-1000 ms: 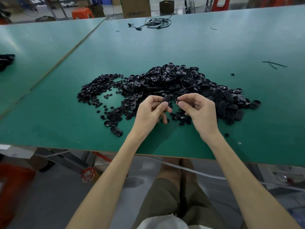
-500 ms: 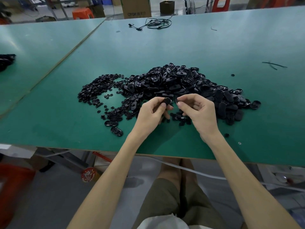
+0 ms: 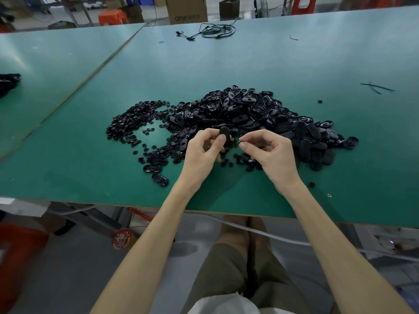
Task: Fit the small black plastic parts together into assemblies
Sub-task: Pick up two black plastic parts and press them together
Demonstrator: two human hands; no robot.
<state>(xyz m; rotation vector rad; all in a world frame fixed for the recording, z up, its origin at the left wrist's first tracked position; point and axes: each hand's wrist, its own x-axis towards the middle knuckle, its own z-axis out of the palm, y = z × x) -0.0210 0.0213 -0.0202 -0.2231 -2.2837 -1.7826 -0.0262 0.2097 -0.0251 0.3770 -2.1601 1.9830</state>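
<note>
Your left hand (image 3: 204, 152) curled round an oval part (image 3: 224, 134), holding it upright just above the near edge of the pile (image 3: 249, 109) on the table (image 3: 226, 64). Your right hand (image 3: 272, 155) pinched what looked like a small piece (image 3: 239, 139), close to the oval but apart. Pressed in crooked, that piece could have popped free and been lost among the black parts below.
</note>
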